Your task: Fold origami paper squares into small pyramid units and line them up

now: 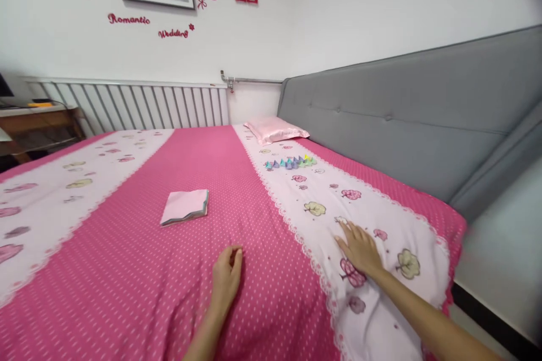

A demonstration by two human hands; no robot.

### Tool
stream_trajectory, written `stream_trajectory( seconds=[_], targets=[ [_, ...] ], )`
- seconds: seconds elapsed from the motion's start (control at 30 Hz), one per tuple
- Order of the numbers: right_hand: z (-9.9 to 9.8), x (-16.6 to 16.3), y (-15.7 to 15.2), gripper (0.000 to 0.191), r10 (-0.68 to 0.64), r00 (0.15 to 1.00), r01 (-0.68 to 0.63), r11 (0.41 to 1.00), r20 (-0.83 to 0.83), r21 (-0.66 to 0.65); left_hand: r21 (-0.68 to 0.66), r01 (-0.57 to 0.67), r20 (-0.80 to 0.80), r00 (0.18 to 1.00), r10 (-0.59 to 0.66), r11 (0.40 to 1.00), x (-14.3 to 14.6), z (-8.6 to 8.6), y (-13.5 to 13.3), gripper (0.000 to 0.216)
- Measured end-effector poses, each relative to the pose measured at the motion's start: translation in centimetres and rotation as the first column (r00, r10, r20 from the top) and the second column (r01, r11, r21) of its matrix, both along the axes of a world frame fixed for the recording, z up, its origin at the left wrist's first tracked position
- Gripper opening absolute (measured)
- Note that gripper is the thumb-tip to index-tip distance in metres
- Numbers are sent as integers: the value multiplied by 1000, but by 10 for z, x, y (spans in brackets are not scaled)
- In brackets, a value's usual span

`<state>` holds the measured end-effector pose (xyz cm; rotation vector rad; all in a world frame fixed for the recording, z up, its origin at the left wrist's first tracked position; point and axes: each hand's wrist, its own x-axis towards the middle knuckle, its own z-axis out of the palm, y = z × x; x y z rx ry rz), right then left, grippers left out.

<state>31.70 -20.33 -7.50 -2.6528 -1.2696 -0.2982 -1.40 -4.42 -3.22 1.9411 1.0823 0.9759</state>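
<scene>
My left hand (226,276) rests on the pink dotted bedsheet (139,282), fingers loosely curled, nothing visible in it. My right hand (359,248) lies flat on the white tree-patterned strip of the sheet, fingers stretched out, with a small white object (341,220) just at its fingertips. A stack of pink paper squares (185,206) lies on the sheet ahead of my left hand. Farther up, a row of small folded paper shapes (291,162) in blue, purple and green sits on the white strip.
A pink pillow (275,130) lies at the head of the bed by the grey padded headboard (402,124). A white radiator (135,104) runs along the far wall. A wooden table (38,124) stands at the left. The bed's edge drops off at right.
</scene>
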Motion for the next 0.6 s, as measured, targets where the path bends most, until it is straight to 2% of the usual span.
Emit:
stream_trajectory(
  seconds=[0.07,0.13,0.2,0.27,0.37,0.43,0.6],
  targets=[
    [4,-5,-1,57,-42,998,40,998,-39,-41,176,-7,-178,983,39,984,-44,-7,-25,37],
    [6,-8,-2,60,-73,990,60,993,-124,-106,317,-44,-324,934,151,947,-86,-15,-44,44],
    [8,-9,-3,63,-88,982,66,989,-170,-131,394,-74,-421,871,252,916,-119,-22,-58,51],
    [9,-9,-4,66,-97,975,68,987,-201,-146,455,-98,-478,811,336,885,-138,-26,-67,56],
    [10,-9,-2,67,-112,966,77,985,-231,-156,522,-265,-471,702,534,810,-142,-29,-73,59],
    [10,-8,0,67,-121,961,82,984,-248,-161,532,-300,-479,665,573,792,-136,-28,-75,58],
    [8,-6,3,68,-143,950,96,980,-277,-176,567,-297,-474,646,599,769,-129,-26,-76,55]
  ],
)
